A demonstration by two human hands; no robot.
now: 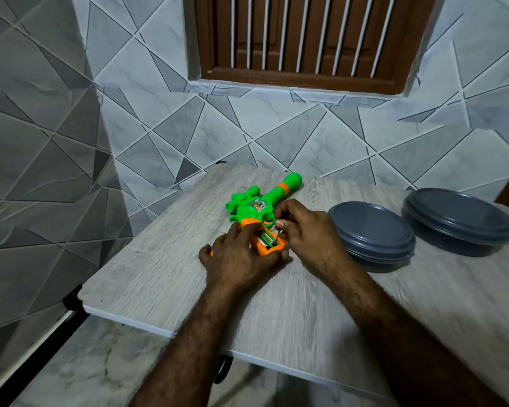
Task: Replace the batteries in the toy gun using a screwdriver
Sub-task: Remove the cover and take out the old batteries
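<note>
Green toy gun (247, 209), grip (272, 249) between left hand (238, 259) and right hand (306, 234) with screwdriver (285, 214)

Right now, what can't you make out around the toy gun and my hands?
Head view only:
1. The screwdriver: handle mostly hidden inside the right hand.
2. The toy gun: grip partly covered by the left hand.
3. The batteries: too small and blurred to count.

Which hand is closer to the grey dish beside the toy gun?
Right. The right hand, pinching the screwdriver, sits just left of that grey dish; the left hand holds the toy gun by its handle, farther away.
</note>
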